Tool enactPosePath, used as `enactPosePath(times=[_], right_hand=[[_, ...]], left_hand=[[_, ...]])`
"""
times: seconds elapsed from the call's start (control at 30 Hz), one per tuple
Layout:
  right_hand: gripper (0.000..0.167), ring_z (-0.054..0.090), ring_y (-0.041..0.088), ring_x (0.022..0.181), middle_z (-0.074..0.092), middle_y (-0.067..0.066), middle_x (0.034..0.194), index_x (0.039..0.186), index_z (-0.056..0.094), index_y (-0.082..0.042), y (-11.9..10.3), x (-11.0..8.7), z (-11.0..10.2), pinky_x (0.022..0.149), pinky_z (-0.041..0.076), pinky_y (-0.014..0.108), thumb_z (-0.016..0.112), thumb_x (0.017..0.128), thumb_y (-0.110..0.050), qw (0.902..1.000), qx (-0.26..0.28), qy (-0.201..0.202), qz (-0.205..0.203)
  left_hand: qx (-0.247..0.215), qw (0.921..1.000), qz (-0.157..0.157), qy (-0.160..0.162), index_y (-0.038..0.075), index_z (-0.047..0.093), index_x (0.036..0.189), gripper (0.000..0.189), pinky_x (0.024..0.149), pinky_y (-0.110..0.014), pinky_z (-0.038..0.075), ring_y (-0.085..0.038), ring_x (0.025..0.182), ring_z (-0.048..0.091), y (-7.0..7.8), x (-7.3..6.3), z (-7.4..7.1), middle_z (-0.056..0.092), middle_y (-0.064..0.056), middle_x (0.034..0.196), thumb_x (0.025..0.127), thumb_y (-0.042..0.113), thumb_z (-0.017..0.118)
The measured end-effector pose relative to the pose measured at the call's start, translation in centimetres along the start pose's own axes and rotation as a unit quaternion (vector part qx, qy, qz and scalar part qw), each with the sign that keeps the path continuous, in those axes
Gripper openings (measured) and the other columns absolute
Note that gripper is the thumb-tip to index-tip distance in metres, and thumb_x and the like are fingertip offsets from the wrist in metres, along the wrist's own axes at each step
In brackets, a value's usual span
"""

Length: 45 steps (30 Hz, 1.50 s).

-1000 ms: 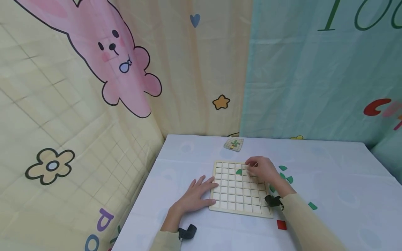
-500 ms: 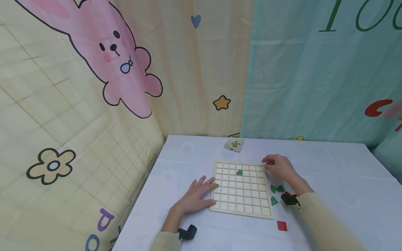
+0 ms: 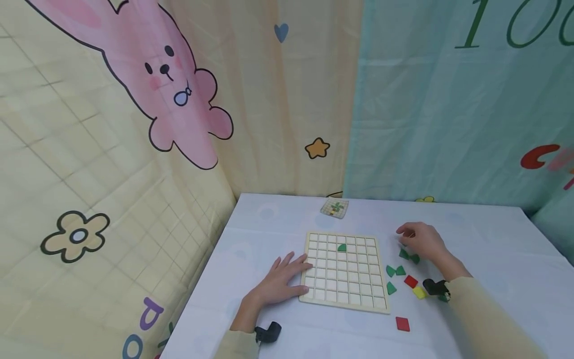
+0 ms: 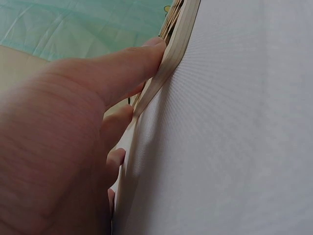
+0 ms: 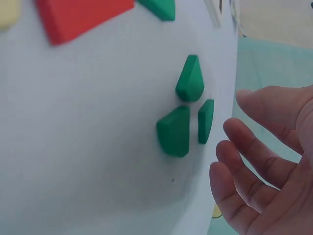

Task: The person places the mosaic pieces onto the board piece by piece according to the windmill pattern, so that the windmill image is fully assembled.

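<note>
A pale wooden grid board [image 3: 343, 275] lies on the white table, with one green quarter-round piece [image 3: 342, 248] in a cell near its top. My left hand [image 3: 282, 281] rests at the board's left edge, fingers spread; in the left wrist view the thumb [image 4: 129, 63] touches the wooden edge [image 4: 178, 46]. Over the table to the right of the board is my right hand [image 3: 423, 241], fingers loosely bent and holding nothing. In the right wrist view, three green pieces, one of them a rounded piece [image 5: 174, 132], lie just beyond its parted fingertips [image 5: 232, 128].
More green pieces [image 3: 391, 288] lie beside the board's right edge. Near them are a red square [image 3: 410, 281], a yellow square [image 3: 419, 292] and another red square [image 3: 402, 324]. A small patterned card [image 3: 334, 207] lies at the table's back. Printed curtains hang behind.
My right hand has moved from over the board's top right to the table on the right, above the green pieces. The left hand has stayed at the board's edge.
</note>
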State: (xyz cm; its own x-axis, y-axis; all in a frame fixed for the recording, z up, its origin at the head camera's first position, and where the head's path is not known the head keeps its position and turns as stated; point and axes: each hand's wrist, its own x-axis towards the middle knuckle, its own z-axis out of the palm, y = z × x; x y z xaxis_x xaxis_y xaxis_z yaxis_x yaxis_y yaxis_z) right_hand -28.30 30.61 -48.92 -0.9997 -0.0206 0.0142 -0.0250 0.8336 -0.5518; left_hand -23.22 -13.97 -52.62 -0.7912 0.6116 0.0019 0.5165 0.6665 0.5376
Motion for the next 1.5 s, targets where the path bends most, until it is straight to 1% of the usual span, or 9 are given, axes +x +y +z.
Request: enactPosePath(times=[0.13, 0.27, 0.5, 0.73, 0.93, 1.07, 1.23, 1.33, 1.5], right_hand=[[0.021, 0.058, 0.031, 0.089, 0.066, 0.015, 0.102, 0.112, 0.07, -0.002, 1.0, -0.3, 0.2, 0.074, 0.056, 0.043, 0.068, 0.094, -0.011, 1.0, -0.005, 0.0, 0.008], [0.023, 0.058, 0.032, 0.092, 0.065, 0.017, 0.104, 0.112, 0.071, -0.002, 1.7, -0.5, 0.4, 0.077, 0.056, 0.045, 0.073, 0.09, -0.011, 0.9998, -0.011, -0.006, 0.018], [0.031, 0.058, 0.033, 0.092, 0.065, 0.018, 0.105, 0.112, 0.071, -0.002, 1.9, -0.7, 0.6, 0.079, 0.056, 0.047, 0.081, 0.086, -0.014, 0.9992, -0.019, -0.016, 0.03], [0.03, 0.058, 0.03, 0.09, 0.066, 0.015, 0.102, 0.11, 0.072, -0.001, 2.1, -0.9, 0.9, 0.08, 0.056, 0.048, 0.082, 0.085, -0.016, 0.9994, -0.031, 0.0, 0.013], [0.029, 0.059, 0.028, 0.087, 0.067, 0.012, 0.097, 0.108, 0.072, 0.001, 2.3, -0.3, 0.8, 0.08, 0.057, 0.047, 0.081, 0.086, -0.015, 0.999, -0.043, -0.007, 0.007], [0.028, 0.058, 0.025, 0.081, 0.067, 0.009, 0.091, 0.108, 0.073, 0.003, 2.1, 0.0, 0.7, 0.077, 0.057, 0.045, 0.08, 0.087, -0.014, 0.9975, -0.068, -0.016, -0.011], [0.03, 0.056, 0.023, 0.076, 0.065, 0.008, 0.086, 0.107, 0.073, 0.006, 1.8, 0.0, 0.5, 0.073, 0.057, 0.044, 0.08, 0.087, -0.014, 0.9939, -0.102, -0.019, -0.037], [0.029, 0.056, 0.023, 0.078, 0.067, 0.009, 0.09, 0.11, 0.073, 0.004, 1.8, -0.1, 0.5, 0.074, 0.057, 0.043, 0.077, 0.088, -0.014, 0.9942, -0.101, -0.01, -0.035], [0.027, 0.056, 0.026, 0.081, 0.07, 0.018, 0.103, 0.116, 0.071, 0.003, 2.1, -0.4, 0.6, 0.077, 0.058, 0.045, 0.072, 0.092, -0.009, 0.9955, -0.087, 0.017, -0.035]], left_hand=[[0.004, 1.0, -0.001, -0.002, 0.033, 0.046, 0.151, 0.062, 0.121, -0.056, 0.003, -0.028, 0.154, 0.008, -0.2, -0.1, 0.2, 0.024, 0.009, 0.165, 0.095, 0.054, 0.061], [0.003, 1.0, 0.0, -0.002, 0.033, 0.046, 0.151, 0.062, 0.121, -0.056, 0.004, -0.028, 0.154, 0.008, -0.2, -0.2, 0.2, 0.024, 0.009, 0.165, 0.095, 0.055, 0.06], [0.0, 1.0, 0.002, -0.002, 0.034, 0.045, 0.151, 0.061, 0.121, -0.056, 0.004, -0.028, 0.154, 0.007, -0.3, -0.1, 0.3, 0.024, 0.009, 0.165, 0.095, 0.053, 0.061], [0.002, 1.0, -0.001, -0.007, 0.034, 0.044, 0.152, 0.063, 0.121, -0.055, 0.003, -0.026, 0.154, 0.007, -0.2, -0.1, 0.2, 0.023, 0.01, 0.165, 0.095, 0.053, 0.061], [0.004, 1.0, -0.001, -0.007, 0.033, 0.044, 0.152, 0.063, 0.122, -0.055, 0.002, -0.026, 0.154, 0.006, -0.2, 0.1, 0.2, 0.022, 0.011, 0.165, 0.095, 0.054, 0.06], [0.003, 1.0, 0.002, -0.005, 0.032, 0.045, 0.152, 0.063, 0.121, -0.055, 0.003, -0.026, 0.154, 0.006, -0.2, 0.1, 0.1, 0.022, 0.01, 0.165, 0.096, 0.053, 0.061], [-0.002, 1.0, 0.003, -0.006, 0.031, 0.044, 0.153, 0.063, 0.121, -0.056, 0.003, -0.027, 0.154, 0.006, -0.2, 0.1, 0.1, 0.022, 0.01, 0.165, 0.096, 0.052, 0.061], [-0.004, 1.0, 0.002, -0.006, 0.031, 0.044, 0.153, 0.063, 0.121, -0.056, 0.003, -0.027, 0.154, 0.006, -0.3, 0.1, 0.1, 0.022, 0.01, 0.165, 0.096, 0.053, 0.061], [-0.003, 1.0, -0.001, -0.007, 0.032, 0.043, 0.153, 0.064, 0.122, -0.055, 0.002, -0.025, 0.154, 0.005, -0.3, 0.1, 0.2, 0.022, 0.011, 0.165, 0.096, 0.053, 0.061]])
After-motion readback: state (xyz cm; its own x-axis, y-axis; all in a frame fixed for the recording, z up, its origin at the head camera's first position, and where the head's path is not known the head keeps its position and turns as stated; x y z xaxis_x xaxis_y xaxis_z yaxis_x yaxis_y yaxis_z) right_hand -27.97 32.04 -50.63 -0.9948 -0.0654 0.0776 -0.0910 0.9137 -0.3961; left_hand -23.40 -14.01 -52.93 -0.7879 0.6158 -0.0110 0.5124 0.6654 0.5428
